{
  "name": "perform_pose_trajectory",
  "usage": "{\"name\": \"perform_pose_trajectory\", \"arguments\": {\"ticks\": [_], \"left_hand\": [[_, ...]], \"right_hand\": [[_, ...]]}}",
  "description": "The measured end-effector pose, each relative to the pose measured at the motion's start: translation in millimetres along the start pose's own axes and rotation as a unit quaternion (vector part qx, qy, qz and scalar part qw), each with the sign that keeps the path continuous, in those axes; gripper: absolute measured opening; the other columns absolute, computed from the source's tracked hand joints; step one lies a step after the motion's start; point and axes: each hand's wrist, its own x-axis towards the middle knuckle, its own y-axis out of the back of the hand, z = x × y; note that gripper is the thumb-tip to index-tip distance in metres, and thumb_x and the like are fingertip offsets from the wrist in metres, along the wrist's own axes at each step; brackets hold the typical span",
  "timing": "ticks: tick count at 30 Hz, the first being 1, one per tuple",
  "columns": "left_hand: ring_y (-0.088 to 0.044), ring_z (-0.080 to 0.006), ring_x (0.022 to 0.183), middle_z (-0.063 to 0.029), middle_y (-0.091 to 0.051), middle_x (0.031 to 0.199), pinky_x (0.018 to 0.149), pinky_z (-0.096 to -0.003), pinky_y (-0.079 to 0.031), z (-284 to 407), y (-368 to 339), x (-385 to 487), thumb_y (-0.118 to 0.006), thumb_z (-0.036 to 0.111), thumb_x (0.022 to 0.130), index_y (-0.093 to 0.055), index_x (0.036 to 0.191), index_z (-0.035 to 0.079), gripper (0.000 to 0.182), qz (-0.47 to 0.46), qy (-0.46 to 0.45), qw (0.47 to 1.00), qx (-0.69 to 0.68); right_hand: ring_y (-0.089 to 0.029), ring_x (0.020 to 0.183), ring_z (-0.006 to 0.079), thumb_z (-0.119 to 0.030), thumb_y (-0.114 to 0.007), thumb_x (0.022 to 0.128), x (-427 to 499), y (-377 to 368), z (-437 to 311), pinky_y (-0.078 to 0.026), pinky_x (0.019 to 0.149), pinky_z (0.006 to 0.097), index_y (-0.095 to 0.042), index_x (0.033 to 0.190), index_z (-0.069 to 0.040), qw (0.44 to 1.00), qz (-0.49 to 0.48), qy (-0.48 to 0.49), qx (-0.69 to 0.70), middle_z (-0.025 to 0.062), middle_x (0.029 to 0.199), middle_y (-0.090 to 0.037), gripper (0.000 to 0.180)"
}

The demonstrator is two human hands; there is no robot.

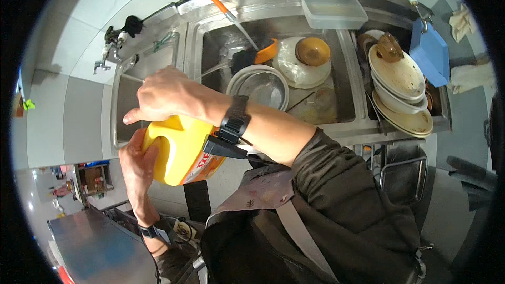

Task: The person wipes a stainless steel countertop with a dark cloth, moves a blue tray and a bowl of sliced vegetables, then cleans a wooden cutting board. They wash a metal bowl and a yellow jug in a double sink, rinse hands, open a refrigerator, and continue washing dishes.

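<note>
A large yellow plastic jug (173, 154) with an orange label is tilted in front of the left sink basin. My left hand (138, 161) grips it by its handle. Above the jug's top is my right hand (165, 92), thumb stretched out to the left; its palm and most of its fingers are hidden, so its hold cannot be made out. To the right, the middle basin holds stacked round bowls (258, 86), an upturned white bowl (302, 75) with a small orange-brown bowl (313, 51) on it, and an orange ladle-like item (266, 52). Water stands in that basin.
A hose with an orange sleeve (215, 2) reaches into the middle basin. A clear plastic tub (333, 14) rests over its back edge. Dirty plates and bowls (398, 73) are piled at the right basin, beside a blue tray (430, 55). A metal worktop (98, 244) stands at lower left.
</note>
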Motion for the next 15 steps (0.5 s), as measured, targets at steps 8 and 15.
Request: {"name": "perform_pose_trajectory", "arguments": {"ticks": [8,15], "left_hand": [[-0.064,-0.0115,0.074,-0.0099,-0.072,0.084,0.066,-0.0292,-0.053,11,2,-15,-0.064,0.012,0.089,-0.068,0.104,-0.003,0.022,0.014,0.019,0.999,0.046],[-0.073,-0.0255,0.075,-0.0181,-0.072,0.084,0.070,-0.0372,-0.057,-29,6,-19,-0.074,0.014,0.081,-0.069,0.107,0.001,0.029,0.069,0.019,0.991,0.116]], "right_hand": [[-0.050,0.034,0.0200,-0.052,-0.059,0.098,-14,-14,3,-0.042,0.036,0.0363,-0.059,0.054,-0.007,0.977,0.170,0.126,-0.006,0.0081,0.044,-0.053,0.063],[-0.066,0.056,0.0213,-0.046,-0.072,0.090,-5,-23,21,-0.054,0.053,0.0353,-0.062,0.078,-0.009,0.886,0.272,0.339,-0.162,0.0042,0.061,-0.063,0.041]]}}
